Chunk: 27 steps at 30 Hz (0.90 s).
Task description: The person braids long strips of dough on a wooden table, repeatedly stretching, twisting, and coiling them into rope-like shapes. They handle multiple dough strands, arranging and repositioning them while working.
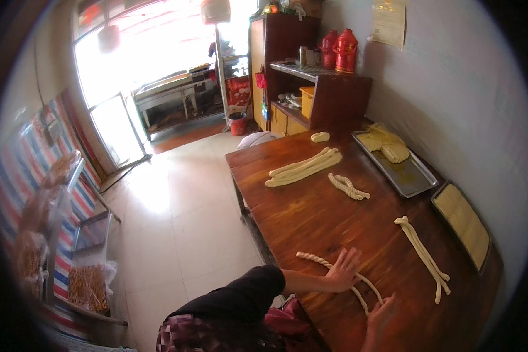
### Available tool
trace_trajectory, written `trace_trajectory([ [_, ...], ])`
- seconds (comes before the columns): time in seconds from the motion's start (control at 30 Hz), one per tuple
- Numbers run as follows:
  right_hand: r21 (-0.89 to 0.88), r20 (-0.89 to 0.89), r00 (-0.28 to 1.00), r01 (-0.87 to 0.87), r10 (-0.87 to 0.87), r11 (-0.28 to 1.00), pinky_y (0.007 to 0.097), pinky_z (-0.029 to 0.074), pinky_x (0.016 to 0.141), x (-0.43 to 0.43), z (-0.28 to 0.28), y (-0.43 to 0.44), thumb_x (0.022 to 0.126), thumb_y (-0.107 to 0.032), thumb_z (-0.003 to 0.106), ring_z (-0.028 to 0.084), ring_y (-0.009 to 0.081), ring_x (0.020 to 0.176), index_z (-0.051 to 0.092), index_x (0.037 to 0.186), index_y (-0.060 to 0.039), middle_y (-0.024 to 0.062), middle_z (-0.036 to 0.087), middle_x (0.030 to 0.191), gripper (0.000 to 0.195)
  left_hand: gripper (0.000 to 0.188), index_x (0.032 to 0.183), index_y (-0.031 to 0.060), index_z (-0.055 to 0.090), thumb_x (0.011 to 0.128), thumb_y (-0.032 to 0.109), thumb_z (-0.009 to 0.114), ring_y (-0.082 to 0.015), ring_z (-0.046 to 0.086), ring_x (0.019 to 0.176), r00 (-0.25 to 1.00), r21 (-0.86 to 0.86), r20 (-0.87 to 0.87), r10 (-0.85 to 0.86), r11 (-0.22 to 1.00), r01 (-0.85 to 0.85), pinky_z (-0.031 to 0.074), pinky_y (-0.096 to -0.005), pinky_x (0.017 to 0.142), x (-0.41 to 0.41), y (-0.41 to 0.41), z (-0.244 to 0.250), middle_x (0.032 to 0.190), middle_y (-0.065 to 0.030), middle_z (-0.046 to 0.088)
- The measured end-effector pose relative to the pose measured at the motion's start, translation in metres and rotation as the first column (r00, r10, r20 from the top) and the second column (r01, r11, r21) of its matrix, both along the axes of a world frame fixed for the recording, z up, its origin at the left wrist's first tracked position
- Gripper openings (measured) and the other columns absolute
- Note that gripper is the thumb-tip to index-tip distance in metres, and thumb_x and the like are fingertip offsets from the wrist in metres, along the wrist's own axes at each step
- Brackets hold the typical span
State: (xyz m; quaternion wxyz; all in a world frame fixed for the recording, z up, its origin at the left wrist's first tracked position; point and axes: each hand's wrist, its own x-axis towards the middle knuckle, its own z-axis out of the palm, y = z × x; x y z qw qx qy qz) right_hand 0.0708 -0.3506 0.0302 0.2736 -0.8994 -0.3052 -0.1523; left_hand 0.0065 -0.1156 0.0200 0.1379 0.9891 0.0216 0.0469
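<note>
A dough rope (314, 258) lies near the table's front edge, twisted at its far end and split into two plain strands toward me. My left hand (345, 270) rests flat across its middle with the fingers stretched out, hiding part of it. At the near ends of the strands is my right hand (383, 308), slightly blurred; whether its fingers pinch the dough is unclear. To the right lies a doubled pair of dough strands (422, 255). Beyond my hands sits a finished dough twist (348, 187), with several straight dough strips (306, 167) side by side behind it.
The wooden table (286, 215) meets the wall on the right. Along that wall stand a metal tray (411, 180) with covered dough (385, 143) and another filled tray (462, 226). A small dough piece (320, 137) lies at the far end. Bagged fried twists (88, 286) sit on a left rack.
</note>
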Motion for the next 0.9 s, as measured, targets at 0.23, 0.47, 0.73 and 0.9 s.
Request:
trace_trajectory([
  [0.23, -0.139, -0.033, 0.997, -0.076, 0.072, 0.987, 0.0467, 0.042, 0.093, -0.01, -0.001, -0.004, 0.088, -0.001, 0.055, 0.052, 0.0378, 0.097, 0.048, 0.124, 0.0061, 0.0223, 0.054, 0.114, 0.038, 0.062, 0.135, -0.0108, 0.039, 0.096, 0.036, 0.047, -0.0396, 0.016, 0.144, 0.944, -0.077, -0.284, -0.165, 0.986, 0.149, 0.012, -0.0488, 0.119, -0.024, -0.009, 0.003, 0.151, -0.0274, 0.023],
  [0.47, -0.273, 0.159, 0.98, -0.069, 0.116, 0.96, 0.0518, 0.038, 0.104, -0.012, -0.006, -0.001, 0.093, -0.005, 0.054, 0.052, 0.0382, 0.109, 0.038, 0.132, 0.0084, 0.0223, 0.049, 0.129, 0.044, 0.067, 0.142, -0.008, 0.03, 0.098, 0.041, 0.045, -0.0351, 0.014, 0.146, 0.954, 0.15, 0.128, -0.271, 0.956, 0.252, 0.01, -0.0493, 0.119, -0.012, -0.012, -0.014, 0.154, -0.0238, 0.022],
  [0.73, -0.192, -0.012, 0.996, 0.081, -0.085, 0.978, 0.0526, 0.037, 0.102, -0.004, -0.013, 0.001, 0.092, -0.004, 0.052, 0.052, 0.0382, 0.106, 0.043, 0.122, 0.0096, 0.0209, 0.051, 0.121, 0.034, 0.065, 0.142, -0.0092, 0.031, 0.097, 0.035, 0.048, -0.0369, 0.011, 0.146, 0.972, -0.134, 0.071, 0.223, 0.968, -0.212, 0.011, -0.0462, 0.12, 0.011, -0.021, 0.002, 0.154, -0.0236, 0.021],
  [0.9, -0.349, 0.309, 0.924, -0.109, 0.225, 0.931, 0.0482, 0.04, 0.092, -0.012, -0.013, -0.003, 0.092, -0.007, 0.051, 0.051, 0.0362, 0.097, 0.054, 0.105, 0.0068, 0.0195, 0.053, 0.107, 0.02, 0.058, 0.141, -0.0071, 0.035, 0.098, 0.031, 0.044, -0.0381, 0.013, 0.145, 0.924, 0.034, -0.029, -0.38, 0.924, 0.381, 0.012, -0.0476, 0.119, -0.024, -0.023, -0.003, 0.156, -0.0231, 0.018],
])
